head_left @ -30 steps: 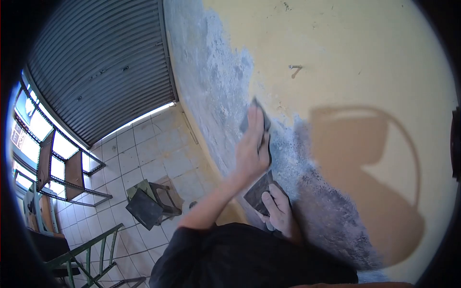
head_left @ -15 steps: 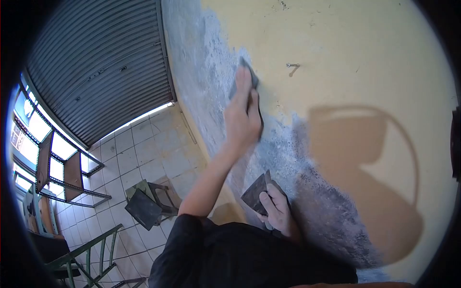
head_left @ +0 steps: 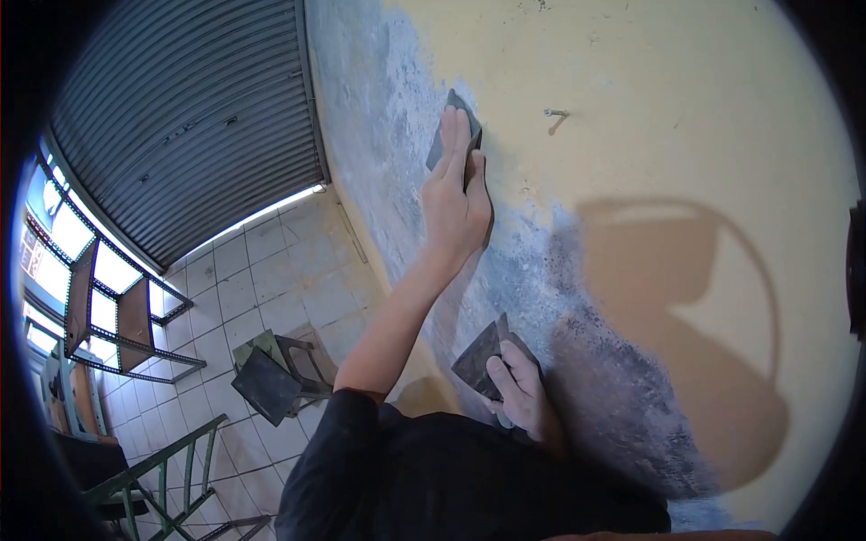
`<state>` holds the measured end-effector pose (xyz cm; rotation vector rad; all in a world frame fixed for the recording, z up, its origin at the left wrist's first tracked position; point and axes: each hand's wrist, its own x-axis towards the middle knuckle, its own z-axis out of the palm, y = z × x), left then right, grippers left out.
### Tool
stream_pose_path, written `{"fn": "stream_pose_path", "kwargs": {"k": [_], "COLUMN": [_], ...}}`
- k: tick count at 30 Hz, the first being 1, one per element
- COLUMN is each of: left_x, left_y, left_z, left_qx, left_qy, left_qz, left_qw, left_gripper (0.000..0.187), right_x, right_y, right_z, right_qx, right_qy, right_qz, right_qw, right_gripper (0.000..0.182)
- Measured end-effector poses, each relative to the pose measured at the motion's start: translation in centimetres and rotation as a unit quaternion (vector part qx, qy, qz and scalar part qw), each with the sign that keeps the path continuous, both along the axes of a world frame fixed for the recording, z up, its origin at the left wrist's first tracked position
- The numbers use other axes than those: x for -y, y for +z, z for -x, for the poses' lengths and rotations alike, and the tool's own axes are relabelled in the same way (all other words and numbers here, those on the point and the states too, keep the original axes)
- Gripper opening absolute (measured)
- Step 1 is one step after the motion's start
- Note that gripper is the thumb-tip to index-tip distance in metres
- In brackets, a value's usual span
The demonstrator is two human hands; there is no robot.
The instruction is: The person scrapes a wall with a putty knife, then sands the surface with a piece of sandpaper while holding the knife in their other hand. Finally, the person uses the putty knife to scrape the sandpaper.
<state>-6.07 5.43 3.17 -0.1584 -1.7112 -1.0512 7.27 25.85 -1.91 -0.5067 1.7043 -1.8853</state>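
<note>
My left hand reaches up to the wall, its fingers laid flat over a folded piece of grey sandpaper and pressing it to the surface. The sandpaper sits where bare yellow paint meets a patchy whitish-blue scraped area. Lower down, close to my body, my right hand grips a folded dark sheet that looks like sandpaper, with the thumb across its face. Pale dust coats the fingers of both hands.
A screw sticks out of the wall to the right of my left hand. On the tiled floor stand a small stool with a dark panel, a metal shelf frame and a green metal frame. A roller shutter closes the far side.
My left hand has slid slightly up the wall with the sandpaper, and its fingers now lie straighter. My right hand keeps its hold, nearly unmoved. The view has shifted a little.
</note>
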Motion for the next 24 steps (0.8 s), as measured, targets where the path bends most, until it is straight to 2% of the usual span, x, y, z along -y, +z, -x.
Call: {"fn": "stream_pose_path", "kwargs": {"k": [2, 4, 5, 7, 10, 12, 13, 17, 20, 22, 24], "left_x": [-0.9, -3.8, -3.9, -4.0, 0.1, 1.4, 0.6, -4.0, -3.9, 0.1, 0.8], "left_y": [-1.4, -5.4, -5.4, -5.0, -1.1, 0.5, 0.3, -5.3, -4.5, -0.1, 0.8], "left_z": [-0.4, -3.6, -3.8, -4.8, -0.3, 1.4, 0.7, -4.1, -4.9, -1.4, -0.2], "left_qx": [-0.022, 0.023, 0.021, 0.048, 0.037, 0.074, 0.024, 0.024, 0.069, 0.046, 0.038], "left_qy": [0.004, -0.004, -0.004, -0.012, -0.007, -0.006, -0.012, 0.009, -0.015, -0.014, -0.018], "left_qz": [0.006, -0.007, -0.008, -0.014, -0.025, -0.062, -0.068, -0.009, -0.03, -0.03, -0.04], "left_qw": [1.0, 1.0, 1.0, 0.999, 0.999, 0.995, 0.997, 1.0, 0.997, 0.998, 0.998], "left_gripper": [0.056, 0.053, 0.053, 0.05, 0.052, 0.052, 0.05, 0.047, 0.048, 0.053, 0.053], "right_x": [0.1, -0.2, 0.0, 0.2, 0.0, 0.0, 0.0, 0.1, -0.2, 0.0, 0.0], "right_y": [-0.1, -0.9, -0.7, 0.0, -1.1, -1.0, -1.0, -0.2, -0.3, -0.9, -0.4], "right_z": [0.4, 0.5, 0.5, 0.2, 0.3, 0.1, 0.1, 0.4, 0.0, 0.2, 0.0], "right_qx": [0.008, -0.025, -0.027, -0.004, -0.025, -0.028, -0.033, -0.022, 0.0, 0.002, 0.0], "right_qy": [0.021, 0.022, 0.022, 0.011, 0.005, -0.004, -0.009, 0.008, 0.035, 0.004, 0.012], "right_qz": [0.013, 0.005, 0.005, 0.035, 0.015, 0.005, -0.006, 0.0, 0.038, 0.024, 0.013], "right_qw": [1.0, 0.999, 0.999, 0.999, 1.0, 1.0, 0.999, 1.0, 0.999, 1.0, 1.0], "right_gripper": [0.014, 0.014, 0.014, 0.014, 0.014, 0.017, 0.019, 0.018, 0.014, 0.013, 0.013]}}
